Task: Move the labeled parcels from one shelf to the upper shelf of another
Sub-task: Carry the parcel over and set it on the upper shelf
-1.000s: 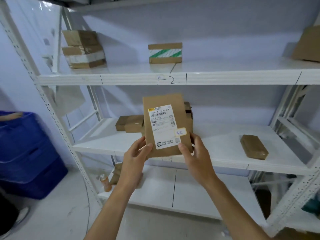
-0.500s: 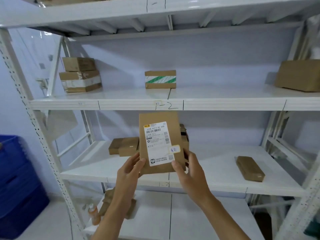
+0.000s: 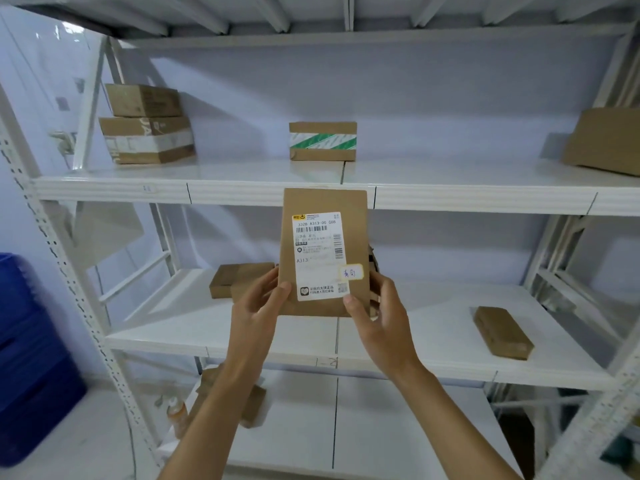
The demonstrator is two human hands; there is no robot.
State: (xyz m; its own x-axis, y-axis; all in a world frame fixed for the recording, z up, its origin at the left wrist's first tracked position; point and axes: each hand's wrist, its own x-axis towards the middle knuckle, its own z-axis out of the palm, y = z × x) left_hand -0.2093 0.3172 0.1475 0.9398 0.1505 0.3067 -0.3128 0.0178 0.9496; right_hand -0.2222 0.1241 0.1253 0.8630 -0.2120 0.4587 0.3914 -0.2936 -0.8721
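I hold a flat brown parcel (image 3: 323, 206) upright in front of the white rack, its white shipping label and a small yellow sticker facing me. My left hand (image 3: 254, 308) grips its lower left edge and my right hand (image 3: 375, 318) its lower right corner. The parcel's top edge reaches the front lip of the upper shelf (image 3: 242, 192). On that shelf stand two stacked boxes (image 3: 147, 124) at the left, a box with green-striped tape (image 3: 322, 141) in the middle and a larger box (image 3: 607, 142) at the right.
The middle shelf (image 3: 433, 344) carries small brown boxes (image 3: 239, 280) behind my left hand and a flat brown packet (image 3: 502, 332) at the right. More boxes and a bottle (image 3: 175, 415) sit on the lowest shelf. A blue crate (image 3: 31, 362) stands on the floor at left.
My view has tilted upward and drawn closer to the rack. Both hands have raised the parcel, so its top now meets the upper shelf's edge. The grip is unchanged.
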